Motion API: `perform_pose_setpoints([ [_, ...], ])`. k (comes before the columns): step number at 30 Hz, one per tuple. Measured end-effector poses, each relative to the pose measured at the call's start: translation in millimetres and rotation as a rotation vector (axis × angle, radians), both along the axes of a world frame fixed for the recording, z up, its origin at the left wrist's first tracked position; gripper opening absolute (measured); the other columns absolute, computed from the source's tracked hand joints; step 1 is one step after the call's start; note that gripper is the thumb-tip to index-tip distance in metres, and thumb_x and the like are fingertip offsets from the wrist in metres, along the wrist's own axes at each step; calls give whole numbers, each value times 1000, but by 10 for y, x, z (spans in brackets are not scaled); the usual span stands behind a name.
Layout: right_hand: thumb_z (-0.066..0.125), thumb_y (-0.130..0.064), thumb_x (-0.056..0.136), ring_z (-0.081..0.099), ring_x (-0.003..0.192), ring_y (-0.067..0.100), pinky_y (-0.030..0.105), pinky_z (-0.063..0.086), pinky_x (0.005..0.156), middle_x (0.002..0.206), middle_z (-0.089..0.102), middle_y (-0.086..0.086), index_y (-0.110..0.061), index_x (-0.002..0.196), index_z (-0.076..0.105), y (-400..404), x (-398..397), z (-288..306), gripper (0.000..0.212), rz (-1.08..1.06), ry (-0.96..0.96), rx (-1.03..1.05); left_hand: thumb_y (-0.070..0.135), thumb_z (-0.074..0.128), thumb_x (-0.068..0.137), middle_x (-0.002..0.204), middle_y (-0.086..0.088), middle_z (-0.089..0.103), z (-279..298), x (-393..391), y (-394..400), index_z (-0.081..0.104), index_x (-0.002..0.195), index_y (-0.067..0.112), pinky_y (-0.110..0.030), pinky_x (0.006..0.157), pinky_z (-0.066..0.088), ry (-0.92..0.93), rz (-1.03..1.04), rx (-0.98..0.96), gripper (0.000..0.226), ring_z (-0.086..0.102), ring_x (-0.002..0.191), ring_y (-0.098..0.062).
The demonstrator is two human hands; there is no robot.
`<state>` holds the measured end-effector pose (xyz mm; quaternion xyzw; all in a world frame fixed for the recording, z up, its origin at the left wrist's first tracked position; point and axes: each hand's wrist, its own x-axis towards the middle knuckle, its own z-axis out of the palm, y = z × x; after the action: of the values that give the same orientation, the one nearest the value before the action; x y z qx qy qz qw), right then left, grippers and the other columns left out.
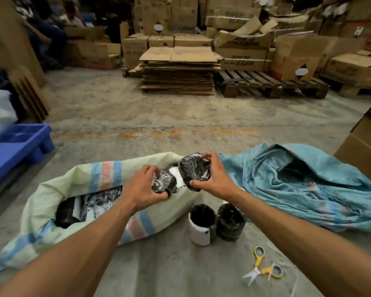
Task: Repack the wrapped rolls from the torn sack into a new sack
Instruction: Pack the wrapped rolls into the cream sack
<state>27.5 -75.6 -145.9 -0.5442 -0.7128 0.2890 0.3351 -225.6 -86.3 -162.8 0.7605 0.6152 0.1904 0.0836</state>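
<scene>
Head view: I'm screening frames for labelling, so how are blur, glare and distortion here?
Head view: wide-angle bending at the edges; blue crate at left smeared by motion blur; glare on the plastic wrap of the roll in the right hand; scissors reasonably sharp.

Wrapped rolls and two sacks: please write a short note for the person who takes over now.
Left hand: fingers closed on one wrapped roll, over the pale striped sack.
Right hand: holds a second roll, between the two sacks.
The pale sack lies open and has rolls inside. The blue sack lies crumpled at the right. Two rolls stand on the floor, scissors nearby.
Which sack is the torn one, I cannot tell. Left: the floor rolls and both held ones.
</scene>
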Motion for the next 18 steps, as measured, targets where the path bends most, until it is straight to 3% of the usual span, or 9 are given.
perform_pose_setpoints([
  [5, 80, -43, 65, 47, 115, 25, 41, 44, 96, 123, 46, 3, -32, 125, 35, 396, -871, -74, 76, 149, -214, -68, 54, 71, 61, 105, 4, 46, -252, -662, 65, 44, 101, 32, -37, 79, 48, -94, 450, -153, 54, 53, 101, -25],
  [10, 77, -38, 69, 40, 125, 36, 47, 41, 102, 137, 37, 10, -27, 140, 27, 631, -1495, -481, 88, 201, -443, -145, 35, 88, 53, 121, 1, 52, -599, -1100, 102, 53, 112, 23, -34, 94, 45, -196, 446, -247, 70, 54, 109, -25],
  [14, 72, -45, 82, 40, 128, 38, 47, 42, 103, 139, 37, 11, -20, 135, 35, 639, -1851, -863, 69, 195, -491, -214, 22, 93, 53, 128, -2, 52, -832, -1262, 81, 61, 109, 17, -25, 98, 36, -338, 425, -210, 65, 51, 118, -21],
  [18, 63, -54, 88, 38, 130, 37, 46, 43, 97, 137, 38, 13, -16, 134, 37, 542, -1935, -949, 65, 36, -500, -172, 26, 92, 60, 138, -4, 44, -868, -1248, 14, 63, 127, 16, -31, 111, 33, -382, 428, -195, 74, 44, 129, -22],
])
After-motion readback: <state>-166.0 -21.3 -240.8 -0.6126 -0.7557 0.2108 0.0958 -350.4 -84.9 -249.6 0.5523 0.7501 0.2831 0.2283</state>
